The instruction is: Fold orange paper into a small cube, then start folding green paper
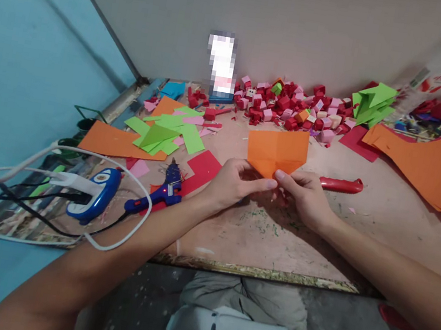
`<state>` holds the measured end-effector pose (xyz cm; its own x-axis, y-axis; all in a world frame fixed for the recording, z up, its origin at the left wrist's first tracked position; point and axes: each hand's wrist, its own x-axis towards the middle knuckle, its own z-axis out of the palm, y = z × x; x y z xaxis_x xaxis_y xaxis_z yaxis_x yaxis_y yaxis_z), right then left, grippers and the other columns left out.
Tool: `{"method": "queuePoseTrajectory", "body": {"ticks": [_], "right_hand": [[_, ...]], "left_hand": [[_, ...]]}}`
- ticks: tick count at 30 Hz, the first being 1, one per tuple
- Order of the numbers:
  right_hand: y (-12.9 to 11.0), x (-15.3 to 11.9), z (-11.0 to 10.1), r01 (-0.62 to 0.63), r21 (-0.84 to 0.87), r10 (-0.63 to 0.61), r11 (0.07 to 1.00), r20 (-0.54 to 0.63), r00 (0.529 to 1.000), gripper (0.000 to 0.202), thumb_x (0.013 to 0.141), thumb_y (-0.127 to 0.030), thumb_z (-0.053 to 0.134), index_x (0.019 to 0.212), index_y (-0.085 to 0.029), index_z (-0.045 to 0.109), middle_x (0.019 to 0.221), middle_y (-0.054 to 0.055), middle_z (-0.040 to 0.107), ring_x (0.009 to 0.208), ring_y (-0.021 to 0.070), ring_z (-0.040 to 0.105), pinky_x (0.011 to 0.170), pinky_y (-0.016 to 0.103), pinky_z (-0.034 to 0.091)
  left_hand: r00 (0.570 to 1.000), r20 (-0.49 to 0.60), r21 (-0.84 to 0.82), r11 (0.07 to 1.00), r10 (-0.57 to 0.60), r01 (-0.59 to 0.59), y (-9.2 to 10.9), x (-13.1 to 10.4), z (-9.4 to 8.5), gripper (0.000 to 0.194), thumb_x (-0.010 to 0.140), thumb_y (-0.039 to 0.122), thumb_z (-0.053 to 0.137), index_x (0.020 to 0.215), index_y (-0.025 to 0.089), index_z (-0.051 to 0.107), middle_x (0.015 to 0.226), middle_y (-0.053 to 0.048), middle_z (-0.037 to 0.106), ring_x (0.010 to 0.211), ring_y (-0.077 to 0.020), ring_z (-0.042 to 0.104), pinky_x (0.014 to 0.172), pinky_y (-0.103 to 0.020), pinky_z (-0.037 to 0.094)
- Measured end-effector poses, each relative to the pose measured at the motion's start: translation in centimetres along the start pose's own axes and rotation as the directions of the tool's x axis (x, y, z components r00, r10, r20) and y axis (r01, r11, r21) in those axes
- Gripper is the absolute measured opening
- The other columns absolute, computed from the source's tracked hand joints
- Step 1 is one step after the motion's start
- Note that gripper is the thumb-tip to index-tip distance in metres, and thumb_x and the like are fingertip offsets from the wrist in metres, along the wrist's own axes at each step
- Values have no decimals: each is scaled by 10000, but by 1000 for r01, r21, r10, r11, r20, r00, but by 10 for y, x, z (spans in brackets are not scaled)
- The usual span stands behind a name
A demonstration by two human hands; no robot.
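An orange sheet of paper (278, 149) with crease lines is held up over the table, its lower corners folded in to a narrow bottom. My left hand (238, 184) pinches its lower left edge, the thumb lying across the bottom. My right hand (302, 193) grips the lower right part, thumb on top at the bottom point. Both thumbs are close together; some fingers are hidden behind the paper. A red-handled tool (342, 185) lies just beyond my right hand. Left of my left hand, a blue glue gun (165, 189) rests beside a red paper piece (204, 168).
Small red and pink folded paper pieces (285, 105) are heaped along the wall. Green strips (162, 133) lie at left, orange sheets (435, 167) at right. A plastic bottle (433, 77) leans there. A blue power socket (97, 195) with looped cables stands at left. A lit phone (222, 64) stands behind.
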<state>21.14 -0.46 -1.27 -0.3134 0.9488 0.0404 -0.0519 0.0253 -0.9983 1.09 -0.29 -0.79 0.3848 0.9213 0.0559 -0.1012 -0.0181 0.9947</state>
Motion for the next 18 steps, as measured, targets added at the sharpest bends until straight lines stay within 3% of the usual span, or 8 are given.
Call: {"method": "queuePoseTrajectory", "body": {"ticks": [2,6,12,18], "right_hand": [[-1,-1,1,11,-26,-11,1000,-10,1000,548,919,-616,810,599,-180,720,494,-1,557,456,112,453,477,285,291],[-1,-2,2,59,-115,-59,992,2,998,586,947,-637,768,592,-179,675,497,-10,535,465,112,436,486,294,276],[-2,-2,2,121,-220,-127,968,-13,992,635,916,-690,770,549,-204,586,518,-15,514,502,123,423,511,307,290],[-8,-2,2,145,-239,-151,960,-7,988,612,910,-697,766,564,-219,603,535,-4,526,528,140,427,534,314,318]], "left_hand": [[1000,-7,7,1000,-7,7,-2,1,1,334,793,430,911,946,142,841,892,-92,823,707,-148,698,654,-248,533],[997,-56,26,999,-45,47,-3,1,2,311,784,414,895,852,120,820,734,-53,752,597,-112,603,579,-237,466],[998,-3,15,998,-66,66,-2,1,0,313,784,417,874,829,118,794,707,-41,715,571,-104,582,557,-237,451],[999,-14,-9,999,-50,50,-5,1,0,254,792,366,842,825,124,771,704,-30,696,576,-105,586,568,-238,464]]}}
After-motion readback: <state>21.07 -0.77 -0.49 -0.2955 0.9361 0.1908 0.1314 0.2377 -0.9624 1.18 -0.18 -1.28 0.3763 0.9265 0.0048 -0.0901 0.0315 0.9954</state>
